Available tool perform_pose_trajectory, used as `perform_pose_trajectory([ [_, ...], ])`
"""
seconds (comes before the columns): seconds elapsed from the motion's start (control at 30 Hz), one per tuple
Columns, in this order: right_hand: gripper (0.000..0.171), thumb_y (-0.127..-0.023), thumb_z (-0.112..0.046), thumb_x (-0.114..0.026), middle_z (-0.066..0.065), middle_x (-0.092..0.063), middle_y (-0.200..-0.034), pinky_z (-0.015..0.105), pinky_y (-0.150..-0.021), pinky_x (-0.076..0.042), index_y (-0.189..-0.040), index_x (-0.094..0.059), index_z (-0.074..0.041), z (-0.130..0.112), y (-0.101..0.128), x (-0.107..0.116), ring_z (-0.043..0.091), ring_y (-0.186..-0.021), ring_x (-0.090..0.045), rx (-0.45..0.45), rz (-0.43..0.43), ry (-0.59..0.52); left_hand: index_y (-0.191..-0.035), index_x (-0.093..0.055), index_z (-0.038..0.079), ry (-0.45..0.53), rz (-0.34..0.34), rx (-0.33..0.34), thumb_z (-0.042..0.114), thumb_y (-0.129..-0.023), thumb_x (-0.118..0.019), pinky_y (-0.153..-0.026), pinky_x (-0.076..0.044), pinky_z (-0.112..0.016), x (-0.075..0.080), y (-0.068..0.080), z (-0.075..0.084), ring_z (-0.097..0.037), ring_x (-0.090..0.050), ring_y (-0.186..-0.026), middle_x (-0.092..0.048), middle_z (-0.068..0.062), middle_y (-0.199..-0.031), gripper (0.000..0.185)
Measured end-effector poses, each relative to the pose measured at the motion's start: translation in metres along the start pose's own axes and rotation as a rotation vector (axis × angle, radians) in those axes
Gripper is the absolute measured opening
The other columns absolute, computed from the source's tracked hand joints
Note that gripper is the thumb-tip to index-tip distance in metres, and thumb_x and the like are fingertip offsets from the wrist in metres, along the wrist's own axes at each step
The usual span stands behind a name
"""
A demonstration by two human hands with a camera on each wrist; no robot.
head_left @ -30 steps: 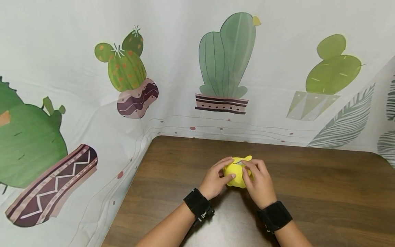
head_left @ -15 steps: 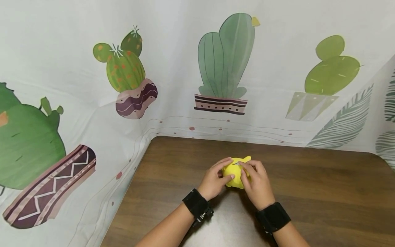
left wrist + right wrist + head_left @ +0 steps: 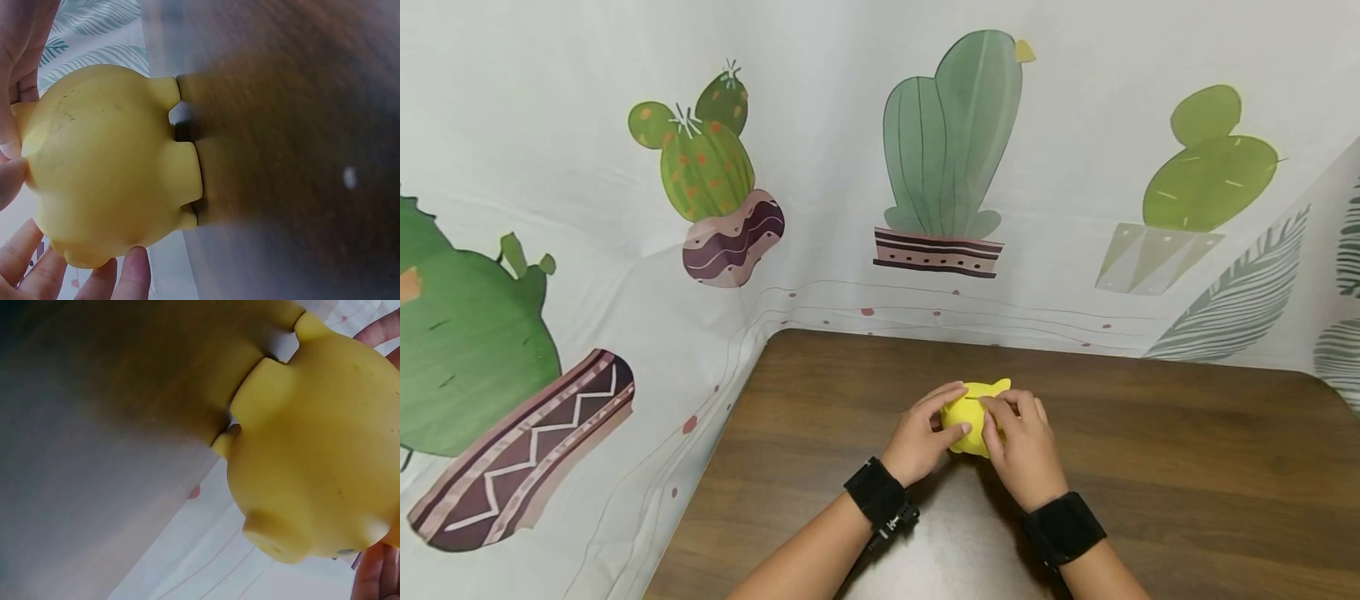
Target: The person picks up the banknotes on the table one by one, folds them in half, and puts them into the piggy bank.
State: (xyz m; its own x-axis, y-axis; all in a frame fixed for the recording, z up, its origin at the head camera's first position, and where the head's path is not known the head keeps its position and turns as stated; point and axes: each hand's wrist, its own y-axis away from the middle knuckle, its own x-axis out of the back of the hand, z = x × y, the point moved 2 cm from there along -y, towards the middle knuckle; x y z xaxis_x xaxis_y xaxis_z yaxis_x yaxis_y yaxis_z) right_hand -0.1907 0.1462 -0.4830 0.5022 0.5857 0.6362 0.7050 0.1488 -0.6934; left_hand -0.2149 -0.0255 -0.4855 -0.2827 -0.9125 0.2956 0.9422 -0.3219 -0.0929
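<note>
Yellow rubber pig-shaped bank (image 3: pixel 973 412) stands on the wooden bench (image 3: pixel 1150 467) at frame centre, grasped between left hand (image 3: pixel 920 433) and right hand (image 3: pixel 1024 446) fingers.

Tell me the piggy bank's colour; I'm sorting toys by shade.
Plain yellow. The piggy bank shows best in the left wrist view, standing on the wooden table.

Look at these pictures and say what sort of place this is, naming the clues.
Probably a small indoor tabletop corner set up for recording. A dark wooden table is enclosed by a white cactus-print cloth backdrop, and the left hand and right hand hold a yellow piggy bank on it.
</note>
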Motion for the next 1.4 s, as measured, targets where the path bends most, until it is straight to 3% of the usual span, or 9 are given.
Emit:
perform_pose_trajectory([
  [0.3, 0.023, -0.091, -0.010, -0.070, 0.020, -0.056, -0.108, 0.038, -0.066, -0.046, -0.112, -0.067, 0.000, -0.0019, 0.0022, -0.0011, 0.032, -0.089, -0.048, -0.064, -0.041, 0.053, -0.144, -0.056, 0.021, -0.002, -0.007, 0.003, 0.018, -0.097, -0.069, -0.107, -0.051, -0.039, 0.0004, 0.0002, 0.0009, -0.019, -0.049, -0.140, -0.047, 0.002, -0.157, 0.048],
  [0.5, 0.026, -0.092, -0.011, -0.069, 0.017, -0.054, -0.107, 0.037, -0.066, -0.046, -0.117, -0.069, -0.006, -0.0014, 0.0019, 0.0015, 0.029, -0.090, -0.047, -0.085, -0.071, 0.054, -0.144, -0.056, 0.019, 0.001, -0.007, -0.001, 0.017, -0.097, -0.069, -0.107, -0.051, -0.039, -0.0001, -0.0003, 0.0004, -0.020, -0.049, -0.140, -0.047, 0.001, -0.157, 0.049],
  [0.9, 0.023, -0.092, -0.009, -0.064, 0.017, -0.053, -0.110, 0.035, -0.067, -0.044, -0.114, -0.071, -0.008, 0.0002, -0.0041, 0.0037, 0.029, -0.090, -0.045, -0.106, -0.125, 0.019, -0.145, -0.056, 0.020, -0.014, -0.011, 0.001, 0.018, -0.097, -0.068, -0.107, -0.050, -0.039, 0.0001, 0.0000, 0.0016, -0.020, -0.049, -0.140, -0.047, 0.004, -0.156, 0.049],
  [1.13, 0.021, -0.092, -0.009, -0.066, 0.018, -0.054, -0.111, 0.039, -0.070, -0.047, -0.111, -0.070, -0.002, -0.0021, -0.0034, 0.0047, 0.031, -0.092, -0.046, -0.121, -0.121, 0.032, -0.144, -0.056, 0.021, -0.018, -0.017, -0.007, 0.020, -0.097, -0.069, -0.107, -0.050, -0.039, -0.0003, -0.0001, 0.0015, -0.020, -0.048, -0.141, -0.047, 0.004, -0.156, 0.049],
  [1.4, 0.021, -0.091, -0.009, -0.065, 0.017, -0.056, -0.111, 0.038, -0.061, -0.050, -0.111, -0.070, -0.001, -0.0063, -0.0030, 0.0026, 0.031, -0.091, -0.048, -0.107, -0.102, 0.074, -0.144, -0.056, 0.021, -0.033, -0.014, 0.003, 0.021, -0.098, -0.068, -0.108, -0.050, -0.040, 0.0008, 0.0017, 0.0013, -0.020, -0.048, -0.141, -0.047, 0.003, -0.157, 0.048],
])
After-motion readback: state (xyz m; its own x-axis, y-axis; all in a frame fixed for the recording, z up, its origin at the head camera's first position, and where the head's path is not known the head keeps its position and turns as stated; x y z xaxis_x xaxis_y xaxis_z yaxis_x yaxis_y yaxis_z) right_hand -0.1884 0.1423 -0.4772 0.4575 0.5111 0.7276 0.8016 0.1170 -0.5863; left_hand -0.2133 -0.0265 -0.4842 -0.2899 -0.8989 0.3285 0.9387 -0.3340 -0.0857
